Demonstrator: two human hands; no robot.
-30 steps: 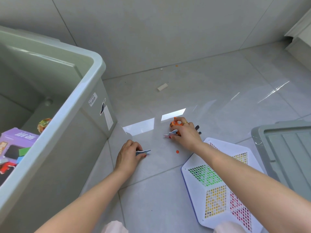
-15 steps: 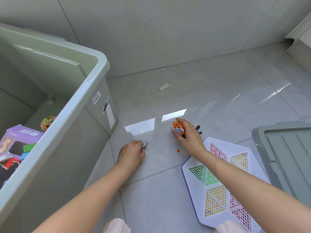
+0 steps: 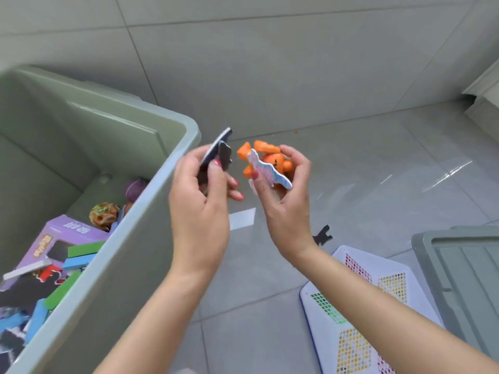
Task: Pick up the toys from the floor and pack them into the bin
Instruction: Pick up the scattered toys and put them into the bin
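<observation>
Now two loads of small toys are held up off the floor, just beside the bin's near corner. A flat dark puzzle piece (image 3: 216, 155) is pinched between the thumb and fingers of the left hand (image 3: 201, 201), right next to the rim of the green bin (image 3: 172, 168). An orange plastic toy (image 3: 267, 157) and a pale flat dinosaur cut-out (image 3: 270, 171) are gripped together in the curled fingers of the right hand (image 3: 286, 206). The step in hand looks like carrying, with the dropping not yet done. For the next move, both hands would need to be brought over the open bin and the fingers let go, so that nothing falls outside the rim. Inside the bin, a purple box (image 3: 64, 238), green and blue blocks and a round patterned ball (image 3: 104, 215) can be seen. Some writing is printed on the purple box, but it is upside down and cannot be read. One small black piece (image 3: 322, 234) is left on the floor tiles, near the edge of a white mesh panel (image 3: 372, 306) with coloured squares.
</observation>
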